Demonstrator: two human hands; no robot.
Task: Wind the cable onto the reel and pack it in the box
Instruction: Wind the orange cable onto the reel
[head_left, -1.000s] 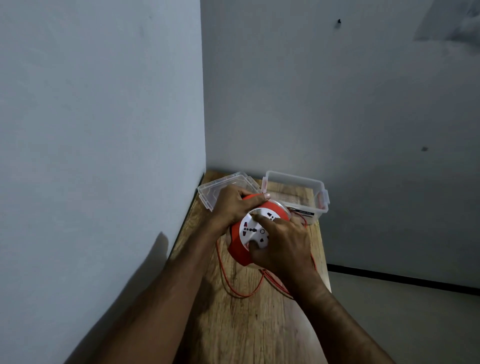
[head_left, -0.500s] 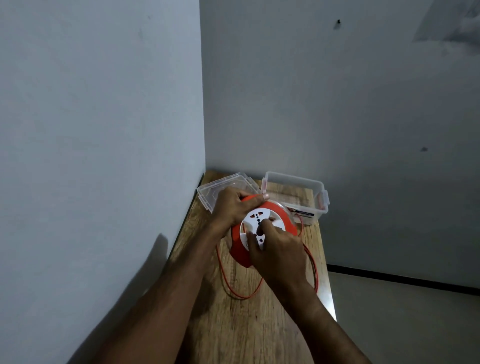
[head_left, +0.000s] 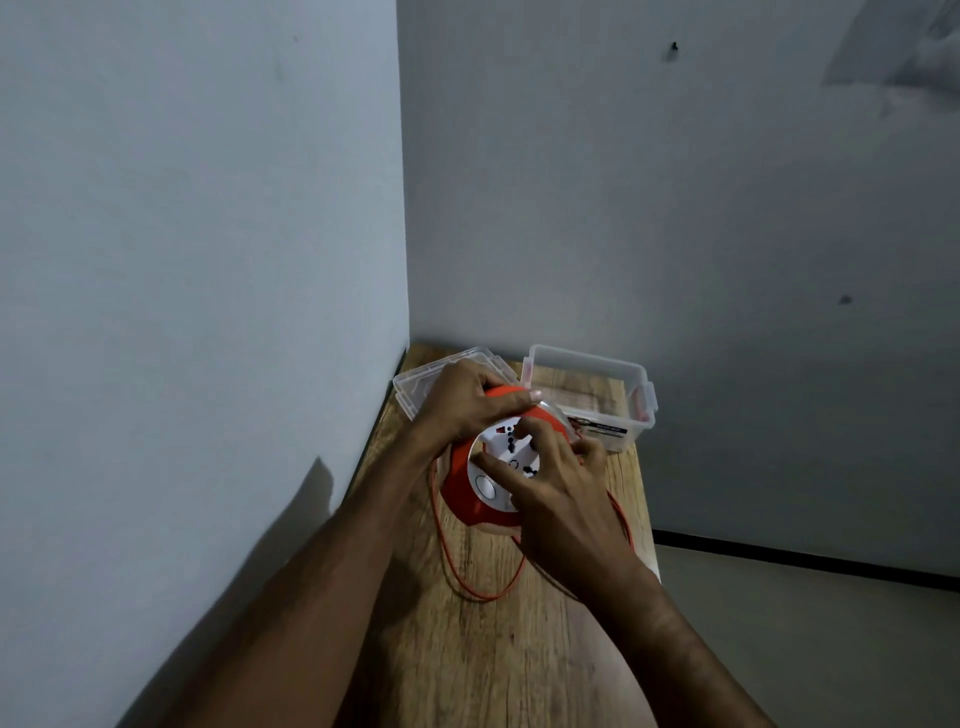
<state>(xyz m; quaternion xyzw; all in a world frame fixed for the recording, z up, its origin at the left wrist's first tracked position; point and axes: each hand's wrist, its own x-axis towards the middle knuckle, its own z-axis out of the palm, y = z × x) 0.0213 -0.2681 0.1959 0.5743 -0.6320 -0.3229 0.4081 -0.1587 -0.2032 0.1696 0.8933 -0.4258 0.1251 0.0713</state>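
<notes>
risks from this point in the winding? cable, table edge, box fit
1. Loose orange cable lies looped on the table, and one strand runs near its right edge; it could slip off or snag during winding.
2. The left hand grips only the top rim of the reel; the reel may twist while the right hand turns the white face.
3. The clear box looks barely bigger than the reel, so packing may be tight.
</notes>
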